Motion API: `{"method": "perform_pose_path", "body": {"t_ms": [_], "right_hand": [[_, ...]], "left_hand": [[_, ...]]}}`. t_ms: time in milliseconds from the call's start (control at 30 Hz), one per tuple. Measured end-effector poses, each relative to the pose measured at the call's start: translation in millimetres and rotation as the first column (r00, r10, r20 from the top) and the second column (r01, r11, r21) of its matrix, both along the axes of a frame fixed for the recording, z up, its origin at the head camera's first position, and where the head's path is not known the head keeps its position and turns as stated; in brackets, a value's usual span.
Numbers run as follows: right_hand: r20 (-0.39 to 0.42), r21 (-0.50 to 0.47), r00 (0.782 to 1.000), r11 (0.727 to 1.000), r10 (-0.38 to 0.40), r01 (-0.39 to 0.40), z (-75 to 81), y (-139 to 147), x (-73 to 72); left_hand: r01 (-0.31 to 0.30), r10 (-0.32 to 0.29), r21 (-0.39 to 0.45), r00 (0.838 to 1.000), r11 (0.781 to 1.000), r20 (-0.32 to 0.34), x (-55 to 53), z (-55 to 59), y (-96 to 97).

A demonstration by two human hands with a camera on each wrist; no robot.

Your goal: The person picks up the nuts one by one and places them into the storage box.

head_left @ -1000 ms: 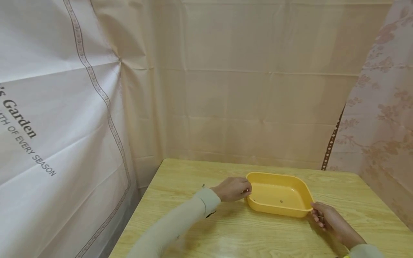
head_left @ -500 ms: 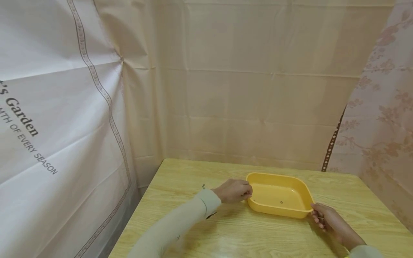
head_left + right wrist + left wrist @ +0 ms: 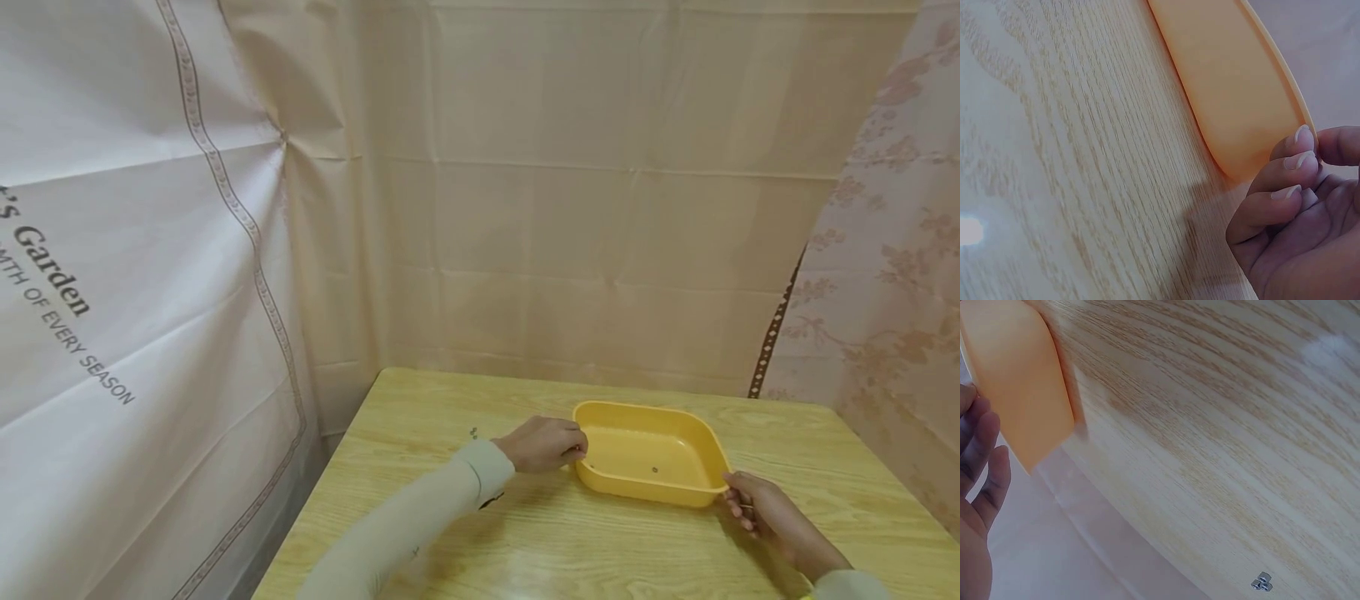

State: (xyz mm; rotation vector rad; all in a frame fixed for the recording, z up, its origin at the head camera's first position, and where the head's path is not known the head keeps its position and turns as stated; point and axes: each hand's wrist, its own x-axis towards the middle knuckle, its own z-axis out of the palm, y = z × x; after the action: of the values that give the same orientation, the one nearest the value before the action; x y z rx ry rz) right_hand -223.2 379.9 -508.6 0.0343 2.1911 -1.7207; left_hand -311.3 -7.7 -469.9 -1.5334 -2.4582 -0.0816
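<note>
A shallow yellow plastic tray (image 3: 660, 492) with rounded corners is on the table, held from both ends. My left hand (image 3: 542, 444) has its fingers at the tray's left rim, thumb and finger pinching it in the left wrist view. At the near right corner, my right hand (image 3: 767, 508) grips the rim between thumb and curled fingers, which the right wrist view shows from below. Inside the tray lies a small metal nut (image 3: 655, 470). Another tiny dark piece (image 3: 592, 467) shows near the left inner wall, partly close to my left fingers.
The light wood-grain table (image 3: 525, 533) runs up to a beige hanging cloth (image 3: 570, 208) at the back. Behind my left cuff, a small cluster of nuts (image 3: 1262, 582) sits on the tabletop. Printed white sheeting (image 3: 150, 333) hangs at the left, floral cloth (image 3: 900, 292) at the right.
</note>
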Motion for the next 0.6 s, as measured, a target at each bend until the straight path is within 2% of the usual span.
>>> {"method": "perform_pose_path", "body": {"t_ms": [400, 600], "right_hand": [[0.007, -0.004, 1.0, 1.0, -0.019, 0.019, -0.4, -2, 0.7], [0.017, -0.009, 1.0, 1.0, -0.025, 0.026, 1.2, -2, 1.3]], "left_hand": [[-0.001, 0.001, 0.021, 1.0, 1.0, 0.011, -2.1, -2.2, -4.3], [-0.035, 0.034, 0.042, 0.999, 0.998, 0.02, -7.8, -6.3, -13.9]]}}
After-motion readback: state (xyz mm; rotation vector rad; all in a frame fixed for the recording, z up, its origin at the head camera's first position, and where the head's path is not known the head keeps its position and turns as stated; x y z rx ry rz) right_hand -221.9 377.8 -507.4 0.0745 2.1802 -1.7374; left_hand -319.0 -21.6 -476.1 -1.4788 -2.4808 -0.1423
